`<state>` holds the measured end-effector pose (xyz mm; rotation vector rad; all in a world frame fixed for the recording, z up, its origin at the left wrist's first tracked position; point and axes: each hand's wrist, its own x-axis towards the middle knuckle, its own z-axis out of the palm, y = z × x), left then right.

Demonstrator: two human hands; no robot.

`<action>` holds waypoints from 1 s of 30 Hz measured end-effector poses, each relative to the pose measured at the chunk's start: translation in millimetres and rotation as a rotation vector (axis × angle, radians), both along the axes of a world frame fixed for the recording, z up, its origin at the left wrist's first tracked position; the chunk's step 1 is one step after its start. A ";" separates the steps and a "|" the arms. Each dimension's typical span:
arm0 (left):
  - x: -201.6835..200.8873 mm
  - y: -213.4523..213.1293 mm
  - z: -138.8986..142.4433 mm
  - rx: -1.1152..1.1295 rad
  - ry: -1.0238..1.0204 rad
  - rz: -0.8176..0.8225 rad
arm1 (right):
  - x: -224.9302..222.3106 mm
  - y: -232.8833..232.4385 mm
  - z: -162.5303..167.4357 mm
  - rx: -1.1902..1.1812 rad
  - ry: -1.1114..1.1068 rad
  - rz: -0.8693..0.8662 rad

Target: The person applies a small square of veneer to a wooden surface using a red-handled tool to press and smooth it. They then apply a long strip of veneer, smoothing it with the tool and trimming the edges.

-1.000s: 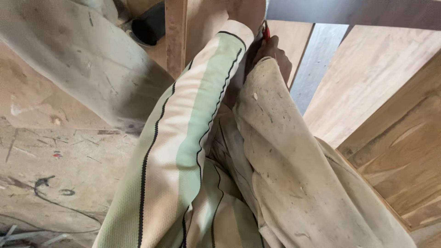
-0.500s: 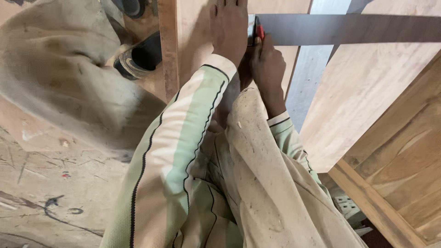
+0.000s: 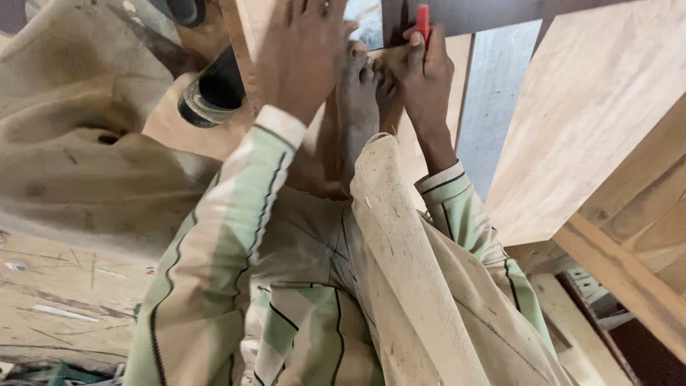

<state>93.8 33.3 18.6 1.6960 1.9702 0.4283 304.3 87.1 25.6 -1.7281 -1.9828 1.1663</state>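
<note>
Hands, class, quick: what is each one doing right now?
Left hand: open, fingers spread, pressed flat on the wooden board.
Right hand: closed around a red pencil.

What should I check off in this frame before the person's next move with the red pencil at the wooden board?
1. Right hand grips the red pencil: ok, fingers closed around it.
2. Left hand steadies the pale wooden board: ok, laid flat on it.
3. Bare foot braces the work between the hands: ok, toes lie beside the right hand.
4. Pencil tip on its mark: cannot tell, it is at the frame's top edge.
5. Dark straight strip beside the pencil lies true: cannot tell, mostly cropped.
6. Black round tool clear of the left hand: ok, apart from it.
</note>
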 end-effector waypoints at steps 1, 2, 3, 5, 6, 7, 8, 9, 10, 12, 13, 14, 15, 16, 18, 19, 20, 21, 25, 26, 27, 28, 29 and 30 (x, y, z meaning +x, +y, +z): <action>-3.6 -6.3 2.3 0.121 0.023 -0.010 | 0.7 -1.3 1.6 0.020 0.031 -0.004; -7.7 -12.9 3.7 0.240 0.046 -0.020 | 1.4 -2.6 3.1 0.038 0.063 -0.006; -12.9 -18.2 3.4 0.357 0.072 -0.031 | 2.6 -3.8 4.6 0.059 0.079 -0.008; -25.4 -27.3 -0.1 0.160 -0.093 0.043 | 2.4 -5.7 4.9 0.097 0.130 -0.005; -31.5 -30.7 -3.1 0.060 -0.174 0.086 | 2.6 -7.0 5.2 0.096 0.135 0.000; -37.4 -33.3 -6.4 0.055 -0.173 0.100 | 3.3 -8.1 5.7 0.096 0.138 0.006; -42.5 -35.1 -9.6 0.053 -0.174 0.116 | 3.7 -8.8 6.0 0.097 0.139 0.014; -46.6 -37.0 -11.9 0.051 -0.177 0.132 | 3.9 -9.5 6.6 0.085 0.146 0.018; -47.9 -38.3 -13.5 0.005 -0.132 0.109 | 4.4 -10.0 7.4 0.076 0.151 0.022; -45.4 -39.7 -14.0 -0.079 -0.043 0.058 | 4.0 -11.5 9.3 -0.006 0.189 -0.034; -44.0 -40.0 -11.5 -0.008 0.031 0.018 | 2.7 -12.4 12.4 -0.083 0.221 -0.092; -38.7 -40.1 -9.7 0.058 0.103 -0.023 | 2.6 -13.2 13.7 -0.165 0.251 -0.151; -33.5 -40.3 -6.6 0.125 0.174 -0.063 | 2.1 -14.2 16.5 -0.145 0.256 -0.140; -29.3 -39.7 -3.7 0.116 0.164 -0.055 | 2.3 -14.0 19.5 -0.123 0.261 -0.128; -22.7 -37.9 1.6 0.104 0.146 -0.042 | 2.8 -13.5 25.7 -0.125 0.286 -0.156; -20.1 -35.5 2.5 0.103 0.172 -0.063 | 4.6 -13.6 29.6 -0.152 0.305 -0.196; -18.6 -34.2 3.6 0.099 0.198 -0.085 | 6.1 -13.7 33.5 -0.182 0.324 -0.238; -17.5 -32.9 3.7 0.091 0.223 -0.107 | 8.2 -13.6 37.3 -0.138 0.233 -0.233; -21.3 -24.9 -2.8 0.101 0.279 -0.138 | 12.4 -11.0 43.1 -0.086 0.084 -0.139; -23.4 -21.2 -5.9 0.118 0.284 -0.129 | 12.0 -10.5 41.7 -0.104 0.094 -0.100; -25.7 -18.9 -7.6 0.131 0.284 -0.120 | 9.6 -10.9 39.2 -0.081 0.125 -0.082; -28.5 -18.7 -8.1 0.086 0.298 -0.118 | 7.1 -12.4 35.4 -0.059 0.156 -0.063; -33.8 -18.3 -7.7 0.045 0.314 -0.112 | 3.7 -12.8 31.9 -0.033 0.188 -0.040; -35.7 -17.7 -7.8 0.008 0.336 -0.105 | 2.2 -12.9 27.8 -0.084 0.176 -0.073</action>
